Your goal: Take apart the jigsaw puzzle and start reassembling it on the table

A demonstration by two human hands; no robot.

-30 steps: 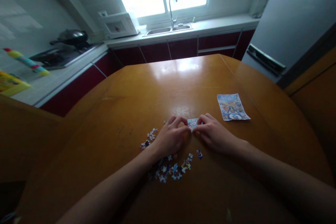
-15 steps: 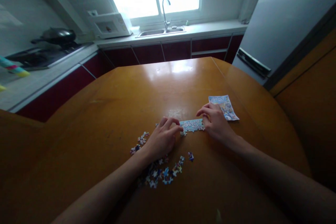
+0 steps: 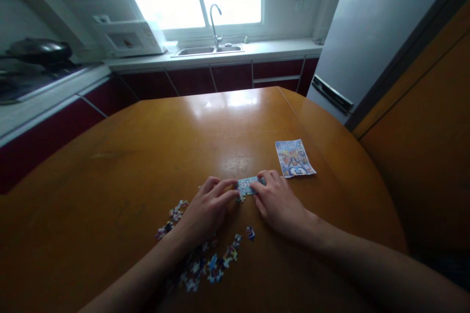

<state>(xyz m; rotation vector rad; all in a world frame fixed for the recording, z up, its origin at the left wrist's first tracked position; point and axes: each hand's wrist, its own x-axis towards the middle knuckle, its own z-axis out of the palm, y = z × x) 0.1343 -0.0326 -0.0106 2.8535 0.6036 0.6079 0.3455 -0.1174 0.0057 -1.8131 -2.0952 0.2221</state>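
A joined strip of light-blue jigsaw puzzle lies on the table between my hands. My left hand grips its left end, thumb and fingers drawn together there. Across the right part of the strip, my right hand has its fingers and thumb closed on the edges, hiding that end. One puzzle piece sticks out below the strip's lower left edge. Loose jigsaw pieces are scattered under and around my left forearm, which covers some of them. A single dark piece sits apart, below the strip.
A printed picture sheet lies beyond my right hand on the wooden table. Past the far table edge stand a counter with a sink, a white microwave and a stove with a pan. A fridge is at the right.
My right hand has moved left and down onto the strip, covering its right part and uncovering the picture sheet. My left hand stays at the left end. The head view has shifted.
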